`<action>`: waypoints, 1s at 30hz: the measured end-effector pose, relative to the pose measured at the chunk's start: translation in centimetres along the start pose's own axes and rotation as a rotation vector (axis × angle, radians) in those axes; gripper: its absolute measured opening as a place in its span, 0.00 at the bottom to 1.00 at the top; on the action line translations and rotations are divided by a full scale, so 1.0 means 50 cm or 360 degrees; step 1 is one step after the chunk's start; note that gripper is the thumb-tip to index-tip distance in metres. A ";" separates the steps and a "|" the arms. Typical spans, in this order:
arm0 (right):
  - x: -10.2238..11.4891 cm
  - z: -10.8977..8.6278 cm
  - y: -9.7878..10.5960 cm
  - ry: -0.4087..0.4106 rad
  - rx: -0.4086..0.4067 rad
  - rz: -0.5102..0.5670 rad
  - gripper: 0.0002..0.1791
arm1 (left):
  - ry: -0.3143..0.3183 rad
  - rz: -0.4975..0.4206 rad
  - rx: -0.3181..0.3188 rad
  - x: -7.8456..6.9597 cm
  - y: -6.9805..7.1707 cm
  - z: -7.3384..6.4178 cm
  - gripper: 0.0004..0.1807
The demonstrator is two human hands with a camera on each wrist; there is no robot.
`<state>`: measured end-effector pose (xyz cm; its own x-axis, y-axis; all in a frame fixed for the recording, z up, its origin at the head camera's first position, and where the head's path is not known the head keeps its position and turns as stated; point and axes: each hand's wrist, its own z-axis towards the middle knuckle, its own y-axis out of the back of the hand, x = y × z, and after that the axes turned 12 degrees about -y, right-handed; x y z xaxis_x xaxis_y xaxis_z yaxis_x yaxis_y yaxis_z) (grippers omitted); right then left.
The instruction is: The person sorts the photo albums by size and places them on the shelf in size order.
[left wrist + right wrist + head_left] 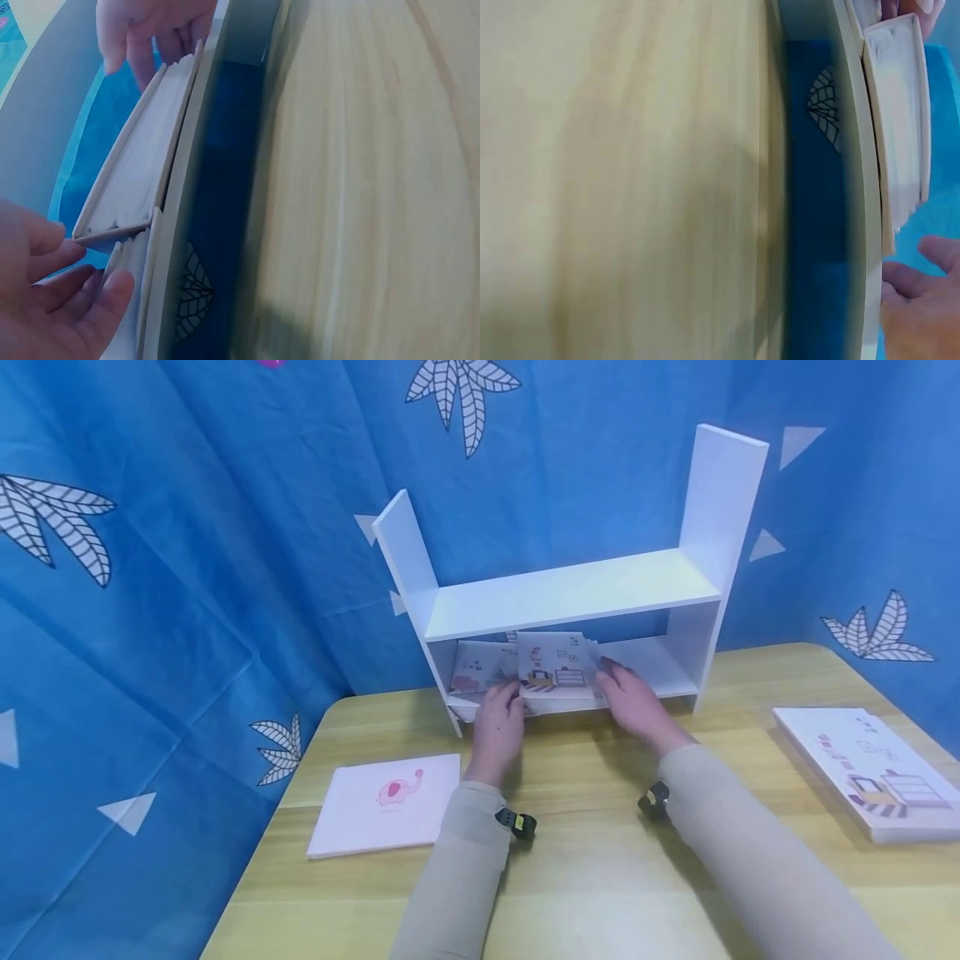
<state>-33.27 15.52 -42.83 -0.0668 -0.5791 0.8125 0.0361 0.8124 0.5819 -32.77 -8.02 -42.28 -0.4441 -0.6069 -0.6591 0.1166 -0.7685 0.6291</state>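
A thick book with a digger on its cover (553, 662) lies on the lower board of a small white shelf (570, 597). To its left on the same board is another book (476, 664), partly covered by my left hand (498, 727). In the left wrist view, the fingertips of that hand touch the near corner of the digger book (135, 157), fingers loosely bent, not wrapped round it. My right hand (637, 703) is at the digger book's right end; the right wrist view shows its relaxed fingers (907, 279) just off the book's end.
On the table's left side lies a white book with a pink elephant (390, 806). A stack of digger-cover books (870, 777) lies at the right edge. The shelf's tall right side panel (723, 502) rises beyond the right hand. Blue curtain (225, 568) hangs behind the table.
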 end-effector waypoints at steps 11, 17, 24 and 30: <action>-0.025 -0.082 0.043 0.0063 0.0025 -0.0202 0.34 | -0.0028 0.0048 0.0032 -0.010 0.012 -0.009 0.24; -0.037 -0.137 0.131 0.0064 0.0002 -0.0339 0.37 | -0.0109 0.0018 0.0049 -0.034 0.019 -0.010 0.22; -0.069 -0.214 0.259 -0.0046 0.0000 -0.0436 0.40 | -0.0171 -0.0048 0.0068 -0.063 0.013 -0.014 0.20; -0.129 -0.232 0.366 -0.0153 0.0050 -0.0541 0.41 | -0.0223 -0.0112 0.0051 -0.090 0.022 -0.018 0.19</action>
<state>-20.63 33.35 -37.03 -0.1632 -0.8088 0.5651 -0.0351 0.5771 0.8159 -29.86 -6.32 -39.02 -0.5701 -0.5159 -0.6394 0.0533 -0.7998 0.5979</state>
